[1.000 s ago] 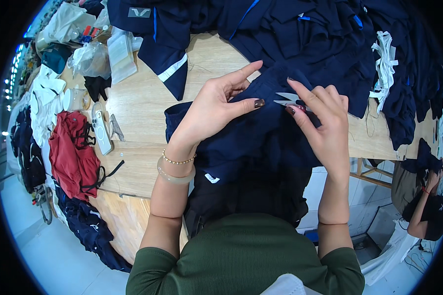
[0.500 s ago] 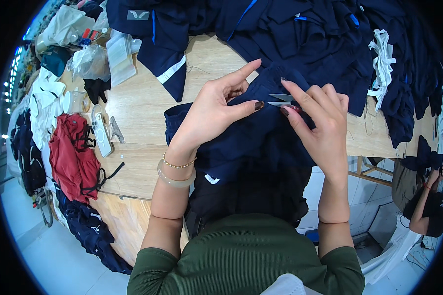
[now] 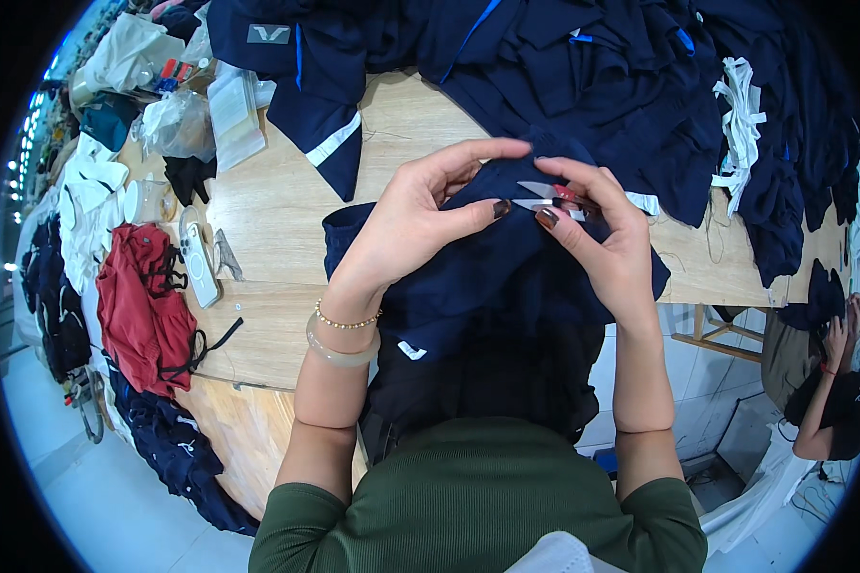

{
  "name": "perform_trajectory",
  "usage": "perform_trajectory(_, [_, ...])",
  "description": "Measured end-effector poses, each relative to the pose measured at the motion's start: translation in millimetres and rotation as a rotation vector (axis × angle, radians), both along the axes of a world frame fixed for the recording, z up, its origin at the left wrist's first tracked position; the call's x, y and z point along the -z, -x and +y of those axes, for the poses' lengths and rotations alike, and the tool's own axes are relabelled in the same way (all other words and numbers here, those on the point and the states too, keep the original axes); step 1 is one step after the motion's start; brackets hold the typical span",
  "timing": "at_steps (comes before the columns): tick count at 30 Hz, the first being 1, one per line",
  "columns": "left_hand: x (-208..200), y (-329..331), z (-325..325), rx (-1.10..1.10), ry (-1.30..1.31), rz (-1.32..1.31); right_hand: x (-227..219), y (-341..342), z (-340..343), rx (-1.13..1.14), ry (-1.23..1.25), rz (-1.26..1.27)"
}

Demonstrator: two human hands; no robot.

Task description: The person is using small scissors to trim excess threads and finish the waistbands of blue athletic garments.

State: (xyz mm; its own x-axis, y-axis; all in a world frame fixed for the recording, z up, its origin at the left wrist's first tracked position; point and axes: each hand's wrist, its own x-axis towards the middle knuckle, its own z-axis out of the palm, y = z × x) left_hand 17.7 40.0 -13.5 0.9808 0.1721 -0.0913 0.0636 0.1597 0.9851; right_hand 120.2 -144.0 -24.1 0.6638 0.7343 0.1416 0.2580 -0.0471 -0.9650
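Observation:
A dark navy garment [image 3: 478, 277] hangs over the table's near edge and across my lap, with a small white label near its lower left. My left hand [image 3: 416, 215] grips the garment's upper part, its thumb on the cloth and its index finger stretched along the top. In my right hand [image 3: 616, 234] is a pair of thread snips [image 3: 562, 194] with a red handle. The snips' blades are apart and point left, close to my left thumb tip and over the cloth. The cloth between my left thumb and fingers is partly hidden.
Navy garments [image 3: 573, 86] are piled along the table's far side, with a bundle of white strips [image 3: 741, 124] on the right. At left lie a red garment [image 3: 143, 306], a white phone [image 3: 199, 265] and plastic bags [image 3: 177, 124]. Another person [image 3: 817, 411] sits at far right.
My right hand has shifted slightly left, its fingers drawn in around the snips, and more of the red handle shows. My left index finger has come down and reaches further right.

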Motion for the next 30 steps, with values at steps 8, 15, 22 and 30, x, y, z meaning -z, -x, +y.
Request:
perform_trajectory(8, [8, 0, -1, -0.011, -0.089, 0.081, -26, -14, -4, 0.052, -0.158, 0.132])
perform_trajectory(15, [2, 2, -1, -0.014, -0.024, 0.038, -15, -10, -12, 0.157, 0.119, -0.313])
perform_trajectory(22, [-1, 3, -3, -0.056, -0.013, 0.026, -18, 2, -7, 0.187, 0.152, -0.501])
perform_trajectory(30, [-3, 4, -4, -0.061, 0.016, 0.019, -12, 4, -7, 0.209, 0.158, -0.461])
